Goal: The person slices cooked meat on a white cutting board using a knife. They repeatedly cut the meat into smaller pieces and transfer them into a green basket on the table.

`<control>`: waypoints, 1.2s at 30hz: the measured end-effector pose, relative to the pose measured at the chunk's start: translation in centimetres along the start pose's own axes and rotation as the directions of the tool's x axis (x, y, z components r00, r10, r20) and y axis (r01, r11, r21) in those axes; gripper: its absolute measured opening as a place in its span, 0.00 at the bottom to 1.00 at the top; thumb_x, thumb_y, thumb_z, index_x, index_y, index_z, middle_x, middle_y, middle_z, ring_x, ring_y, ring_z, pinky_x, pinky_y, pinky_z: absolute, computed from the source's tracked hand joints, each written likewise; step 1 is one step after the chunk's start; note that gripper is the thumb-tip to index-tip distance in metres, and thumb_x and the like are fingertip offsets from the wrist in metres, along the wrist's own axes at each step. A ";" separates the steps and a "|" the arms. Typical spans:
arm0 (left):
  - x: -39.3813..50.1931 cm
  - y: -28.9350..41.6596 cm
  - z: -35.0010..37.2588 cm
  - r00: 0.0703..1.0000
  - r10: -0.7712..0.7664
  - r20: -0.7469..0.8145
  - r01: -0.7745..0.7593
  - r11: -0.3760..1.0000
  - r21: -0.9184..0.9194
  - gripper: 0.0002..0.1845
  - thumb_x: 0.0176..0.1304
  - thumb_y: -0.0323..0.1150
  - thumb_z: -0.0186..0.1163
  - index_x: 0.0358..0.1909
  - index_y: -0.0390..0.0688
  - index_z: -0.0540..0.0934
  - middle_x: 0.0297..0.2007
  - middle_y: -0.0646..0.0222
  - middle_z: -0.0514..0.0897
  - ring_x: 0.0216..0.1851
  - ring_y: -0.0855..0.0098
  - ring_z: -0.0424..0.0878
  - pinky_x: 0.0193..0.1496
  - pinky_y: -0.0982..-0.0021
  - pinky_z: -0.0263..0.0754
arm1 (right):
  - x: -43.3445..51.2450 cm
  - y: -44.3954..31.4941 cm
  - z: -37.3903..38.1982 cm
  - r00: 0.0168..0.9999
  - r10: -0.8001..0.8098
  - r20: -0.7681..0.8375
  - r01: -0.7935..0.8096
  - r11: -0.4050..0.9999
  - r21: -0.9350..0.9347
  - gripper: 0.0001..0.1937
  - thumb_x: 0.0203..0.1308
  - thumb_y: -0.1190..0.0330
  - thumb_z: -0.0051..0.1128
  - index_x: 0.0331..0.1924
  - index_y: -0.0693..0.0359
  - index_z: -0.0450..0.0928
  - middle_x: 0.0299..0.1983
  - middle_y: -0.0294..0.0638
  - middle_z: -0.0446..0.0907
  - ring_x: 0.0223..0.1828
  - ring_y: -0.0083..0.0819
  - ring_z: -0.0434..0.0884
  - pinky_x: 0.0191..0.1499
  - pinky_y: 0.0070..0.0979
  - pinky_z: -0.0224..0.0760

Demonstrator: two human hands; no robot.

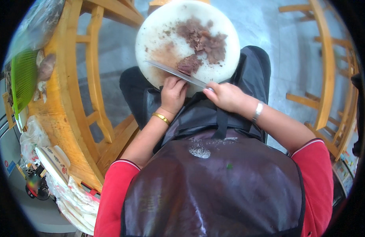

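A round white cutting board [158,32] lies in front of me, between my knees. My right hand [222,93] grips the handle of a long knife [173,72], whose blade crosses the near part of the board toward the left. Just beyond the blade sits a chunk of dark brown meat [188,64]. Thin slices of similar meat [204,38] are heaped at the board's far right, with crumbs scattered around. My left hand [174,89] is at the board's near edge, on my side of the blade, fingers bent; whether it holds something is hidden.
To the left stands a wooden table [52,118] with a green mesh basket [23,80], a brown piece of food [46,67], plastic bags [34,136] and stacked white dishes [53,163]. Wooden bench frames [324,65] stand on the right. A dark apron [215,183] covers my lap and front.
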State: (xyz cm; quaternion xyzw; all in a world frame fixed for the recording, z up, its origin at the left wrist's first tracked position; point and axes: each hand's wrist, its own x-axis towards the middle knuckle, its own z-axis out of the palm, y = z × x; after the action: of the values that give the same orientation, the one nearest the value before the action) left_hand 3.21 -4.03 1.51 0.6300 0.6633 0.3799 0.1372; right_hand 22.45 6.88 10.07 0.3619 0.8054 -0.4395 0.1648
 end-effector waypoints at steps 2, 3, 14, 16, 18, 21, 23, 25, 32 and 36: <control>0.1 0.1 0.0 1.000 0.014 -0.025 -0.014 1.000 -0.006 0.13 0.50 0.24 0.67 0.39 0.41 0.83 0.43 0.62 0.81 0.45 0.55 0.78 0.48 0.61 0.75 | 2.8 -0.2 1.6 0.996 -0.026 -0.082 0.027 1.000 0.009 0.22 0.71 0.48 0.40 0.43 0.59 0.75 0.33 0.60 0.82 0.39 0.57 0.83 0.45 0.49 0.75; 0.3 0.1 -0.1 0.999 0.020 -0.028 -0.020 1.000 0.001 0.12 0.50 0.24 0.67 0.39 0.41 0.83 0.42 0.62 0.81 0.45 0.56 0.78 0.48 0.61 0.75 | 3.8 -0.4 2.0 0.993 -0.040 -0.111 0.042 0.999 0.013 0.22 0.71 0.48 0.40 0.44 0.59 0.76 0.33 0.60 0.83 0.39 0.57 0.83 0.45 0.49 0.75; 0.2 0.1 -0.1 0.996 0.049 -0.068 -0.046 0.998 0.038 0.11 0.49 0.25 0.68 0.37 0.40 0.84 0.42 0.60 0.82 0.44 0.55 0.79 0.48 0.60 0.77 | -4.1 -0.5 -1.8 0.990 -0.102 -0.092 0.111 0.989 0.094 0.19 0.71 0.51 0.42 0.45 0.59 0.77 0.28 0.56 0.81 0.33 0.56 0.82 0.40 0.48 0.74; 0.0 0.2 -0.1 0.997 0.030 -0.068 -0.028 0.999 0.031 0.11 0.50 0.25 0.68 0.37 0.40 0.84 0.43 0.60 0.82 0.44 0.54 0.79 0.48 0.60 0.77 | -6.2 -0.2 -2.3 0.998 -0.046 -0.052 0.050 0.996 0.074 0.19 0.72 0.52 0.42 0.46 0.59 0.76 0.28 0.56 0.81 0.33 0.56 0.82 0.40 0.48 0.74; -0.1 0.1 0.0 0.998 0.014 -0.065 -0.013 1.000 0.019 0.11 0.50 0.25 0.68 0.37 0.40 0.84 0.43 0.60 0.82 0.44 0.54 0.79 0.48 0.60 0.76 | -7.1 0.4 -2.4 1.000 -0.012 -0.012 0.012 0.998 0.060 0.19 0.72 0.52 0.42 0.47 0.58 0.76 0.28 0.56 0.81 0.33 0.56 0.82 0.39 0.48 0.74; -0.1 0.0 0.1 0.999 0.000 -0.049 0.001 1.000 0.008 0.11 0.49 0.24 0.68 0.38 0.41 0.84 0.42 0.60 0.82 0.44 0.54 0.79 0.48 0.60 0.76 | -6.7 0.2 -2.5 1.000 0.019 0.022 -0.020 0.999 0.047 0.20 0.72 0.51 0.41 0.46 0.59 0.75 0.29 0.56 0.82 0.34 0.57 0.82 0.40 0.49 0.74; -0.1 0.2 0.0 0.999 -0.005 -0.033 0.006 1.000 0.017 0.12 0.49 0.24 0.68 0.38 0.41 0.84 0.42 0.61 0.82 0.45 0.54 0.79 0.48 0.61 0.76 | -4.8 0.0 -1.8 0.999 0.022 0.027 -0.022 0.999 0.028 0.18 0.72 0.54 0.43 0.48 0.59 0.75 0.28 0.56 0.81 0.35 0.56 0.81 0.40 0.47 0.74; -0.2 0.2 0.1 0.999 -0.002 -0.034 0.002 1.000 0.004 0.12 0.49 0.24 0.67 0.38 0.41 0.84 0.41 0.61 0.82 0.44 0.55 0.78 0.48 0.61 0.76 | -1.5 0.1 -0.2 1.000 -0.007 0.003 0.007 1.000 0.024 0.18 0.71 0.53 0.44 0.47 0.59 0.76 0.29 0.56 0.82 0.35 0.57 0.81 0.41 0.47 0.74; 0.0 0.6 -0.7 0.998 0.060 -0.018 -0.059 0.998 0.027 0.12 0.50 0.23 0.68 0.39 0.40 0.83 0.42 0.63 0.82 0.46 0.58 0.79 0.50 0.62 0.76 | 6.2 -0.1 0.8 0.995 -0.057 -0.080 0.083 0.921 0.380 0.18 0.72 0.55 0.45 0.46 0.62 0.77 0.29 0.56 0.81 0.30 0.57 0.80 0.38 0.42 0.75; -0.1 0.4 -0.5 0.998 0.059 -0.030 -0.058 0.998 0.031 0.11 0.50 0.23 0.66 0.38 0.41 0.84 0.41 0.64 0.82 0.44 0.58 0.79 0.46 0.63 0.77 | 1.9 1.0 0.2 0.972 -0.190 -0.139 0.216 0.956 0.199 0.18 0.72 0.55 0.44 0.46 0.62 0.77 0.28 0.54 0.81 0.30 0.52 0.80 0.38 0.39 0.75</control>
State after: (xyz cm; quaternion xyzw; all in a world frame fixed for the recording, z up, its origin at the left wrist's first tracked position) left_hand 3.21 -4.33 2.03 0.6453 0.6522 0.3833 0.1062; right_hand 21.83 7.91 8.29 0.3181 0.7949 -0.5157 0.0311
